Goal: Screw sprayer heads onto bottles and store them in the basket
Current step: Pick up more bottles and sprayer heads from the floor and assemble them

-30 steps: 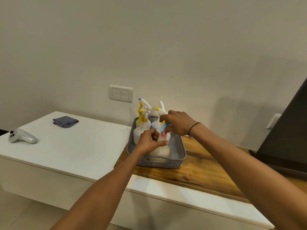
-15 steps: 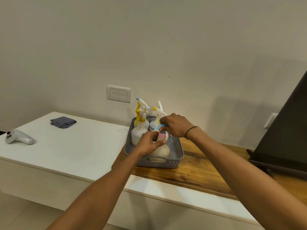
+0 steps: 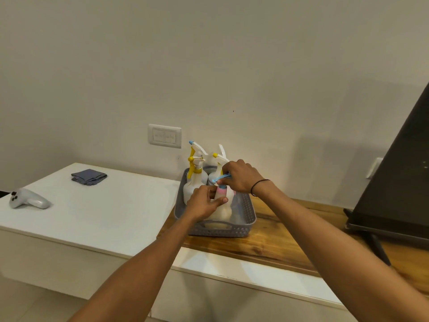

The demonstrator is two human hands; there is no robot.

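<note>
— What's nearest?
— The left hand (image 3: 204, 203) wraps the neck of a white bottle (image 3: 221, 211) standing at the front of the grey basket (image 3: 246, 225) on the wooden bench (image 3: 278, 240).
— And the right hand (image 3: 241, 177)?
— Clenched around that bottle's blue-and-pink sprayer head (image 3: 222, 182).
— Behind?
— Three finished spray bottles (image 3: 193, 182) at the basket's back.

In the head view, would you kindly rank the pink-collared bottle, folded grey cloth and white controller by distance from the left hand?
1. Pink-collared bottle, gripped by the left hand in the basket.
2. Folded grey cloth, far-left on the white table.
3. White controller, at the table's left edge.
</note>
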